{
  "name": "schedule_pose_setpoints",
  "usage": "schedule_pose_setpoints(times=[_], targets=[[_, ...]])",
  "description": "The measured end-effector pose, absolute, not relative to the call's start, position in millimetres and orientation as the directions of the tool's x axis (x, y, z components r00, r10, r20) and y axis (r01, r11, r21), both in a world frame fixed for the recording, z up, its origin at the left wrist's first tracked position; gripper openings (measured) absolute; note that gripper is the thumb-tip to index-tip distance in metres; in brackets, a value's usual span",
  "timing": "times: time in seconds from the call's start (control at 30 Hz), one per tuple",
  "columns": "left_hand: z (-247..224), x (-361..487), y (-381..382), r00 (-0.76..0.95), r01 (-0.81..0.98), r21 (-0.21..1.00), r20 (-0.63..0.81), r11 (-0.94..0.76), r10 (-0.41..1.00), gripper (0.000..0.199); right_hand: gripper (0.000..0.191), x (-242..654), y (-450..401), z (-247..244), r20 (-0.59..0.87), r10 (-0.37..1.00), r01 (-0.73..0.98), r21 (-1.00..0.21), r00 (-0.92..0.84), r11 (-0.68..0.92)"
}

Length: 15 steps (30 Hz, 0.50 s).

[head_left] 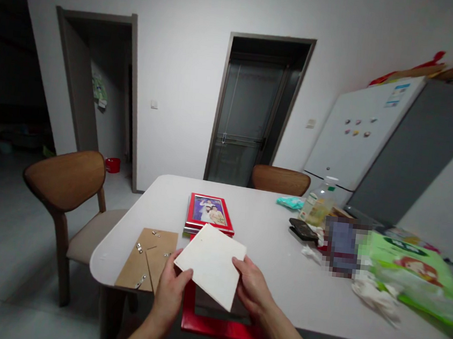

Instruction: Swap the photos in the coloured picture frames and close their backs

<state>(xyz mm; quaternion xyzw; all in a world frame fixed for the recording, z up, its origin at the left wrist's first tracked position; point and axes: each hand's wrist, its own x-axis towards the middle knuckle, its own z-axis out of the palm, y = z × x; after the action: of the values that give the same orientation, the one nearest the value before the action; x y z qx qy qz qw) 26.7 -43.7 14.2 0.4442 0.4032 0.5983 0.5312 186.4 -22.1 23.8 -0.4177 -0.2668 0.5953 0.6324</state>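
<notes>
Between my two hands is a white rectangular board (213, 264), tilted above the table's front edge. My left hand (172, 282) grips its left corner, thumb on top. My right hand (252, 285) pinches the right edge, thumb also on top. Below the board lies a red picture frame (218, 328), partly hidden by the board and my hands. Left of my left hand rests a brown backing board (141, 247) with metal clips and a stand flap. Beyond the white board sits a stack of picture frames (209, 211), the top one red with a photo in it.
On the white table's (262, 211) right side are a bottle (320, 201) of yellowish liquid, a black wallet-like item (303, 230), crumpled tissue (377, 298) and a green package (422, 265). Wooden chairs (65, 179) stand left and behind. A fridge (364, 130) is at the right.
</notes>
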Motion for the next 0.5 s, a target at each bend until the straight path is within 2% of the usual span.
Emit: schedule_pose_setpoints(times=[0.07, 0.17, 0.3, 0.4, 0.5], targets=[[9.0, 20.8, -40.1, -0.006, -0.207, 0.974, 0.098, -0.097, 0.995, 0.046, 0.038, 203.3, -22.6, 24.0, -0.183, 0.972, -0.425, -0.899, 0.15, -0.103], [6.3, 16.3, -41.9, 0.124, 0.082, 0.984, 0.148, -0.159, 0.981, 0.042, 0.041, 220.2, -22.5, 24.6, -0.211, 0.966, -0.266, -0.95, 0.151, -0.166], [11.3, 20.3, -53.1, 0.258, 0.475, 0.836, 0.165, -0.274, 0.952, 0.049, 0.042, 226.7, -16.0, 24.9, -0.202, 0.978, -0.068, -0.978, 0.057, -0.198], [13.1, 23.7, -58.5, 0.324, 0.58, 0.749, 0.151, -0.322, 0.934, 0.054, 0.045, 225.3, -10.3, 22.3, -0.173, 0.983, 0.066, -0.982, 0.054, -0.177], [8.1, 24.1, -58.9, 0.365, 0.622, 0.689, 0.166, -0.372, 0.916, 0.056, 0.048, 223.7, -8.7, 18.7, -0.147, 0.986, 0.091, -0.984, 0.074, -0.153]])
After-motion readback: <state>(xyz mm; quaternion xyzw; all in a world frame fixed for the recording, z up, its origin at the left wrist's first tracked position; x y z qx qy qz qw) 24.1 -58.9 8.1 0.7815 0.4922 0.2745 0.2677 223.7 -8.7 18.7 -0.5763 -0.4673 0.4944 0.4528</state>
